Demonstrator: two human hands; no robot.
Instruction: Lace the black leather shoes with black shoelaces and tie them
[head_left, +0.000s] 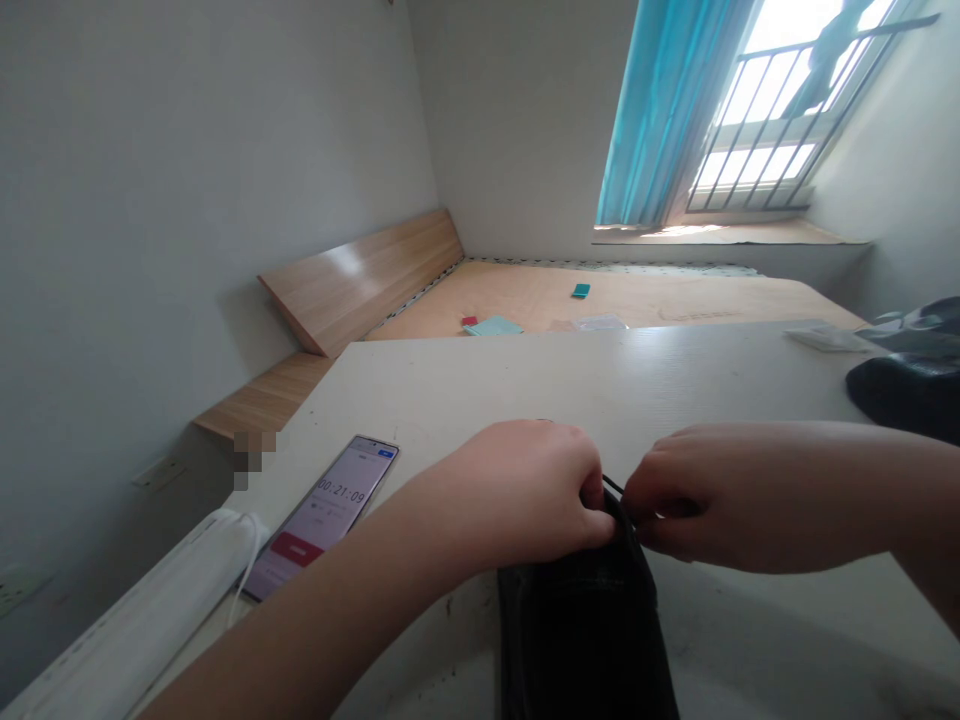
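A black, leather-like item (589, 630) with a line of stitching stands on the white table in front of me; its lower end runs out of the picture, and I cannot make out its kind. My left hand (540, 490) is closed at its upper end, thumb pressed along the near edge and fingertips hidden behind. Just to the right, my right hand (682, 500) has its fingers curled and pinched at the item's right upper edge. A short piece of thin black cord (613, 485) shows between the two hands.
A phone (330, 510) showing a timer lies left of my forearm, beside a white roll-like object (172, 600) with a cord. A dark rounded object (904, 390) sits at the white table's (465, 380) right edge, near clear plastic (825, 338). Beyond is a bed (525, 285) with small items.
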